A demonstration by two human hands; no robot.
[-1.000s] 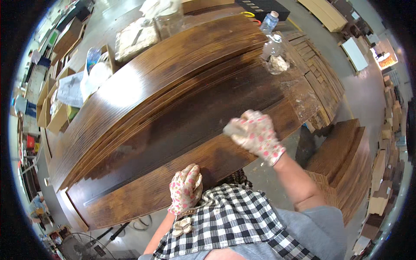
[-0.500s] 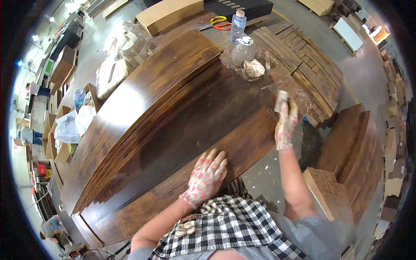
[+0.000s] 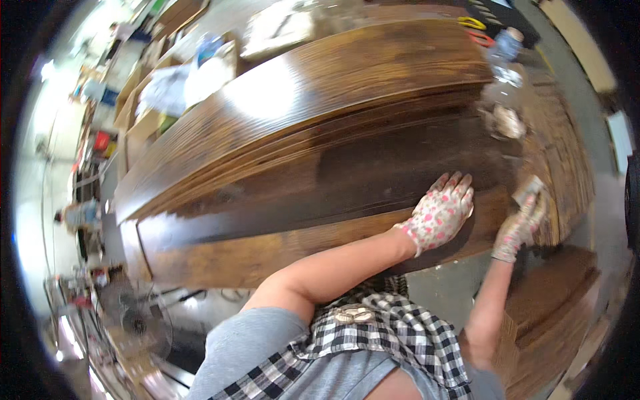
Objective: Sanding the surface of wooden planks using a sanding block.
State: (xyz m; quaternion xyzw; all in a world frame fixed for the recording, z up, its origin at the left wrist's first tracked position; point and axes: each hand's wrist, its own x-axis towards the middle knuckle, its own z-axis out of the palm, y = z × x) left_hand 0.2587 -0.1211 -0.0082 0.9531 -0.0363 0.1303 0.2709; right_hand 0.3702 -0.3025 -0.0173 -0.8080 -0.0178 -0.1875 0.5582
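My left hand (image 3: 441,212), in a white glove with pink spots, lies flat with its fingers stretched out. It rests over the right part of a long brown wood-grain board (image 3: 287,248) at the near side of the bench, fingertips reaching toward the dark bench surface (image 3: 387,160). Past the board's right end, my right hand (image 3: 520,230) in a matching glove pinches a small flat light-grey pad (image 3: 529,191). What kind of pad this is, I cannot make out. Beyond the dark surface lies a stack of glossy brown boards (image 3: 347,73).
A clear bottle (image 3: 507,44), a lumpy off-white clump (image 3: 508,122) and scissors with yellow and red handles (image 3: 477,31) lie at the far right. Stacked wooden strips (image 3: 567,153) stand right of them. Open cardboard boxes (image 3: 140,130) are at the left, and a fan (image 3: 137,323) stands lower left.
My view has turned, so the bench appears rotated and shifted. My left hand has slid along the board toward its right end. My right hand still holds the pad.
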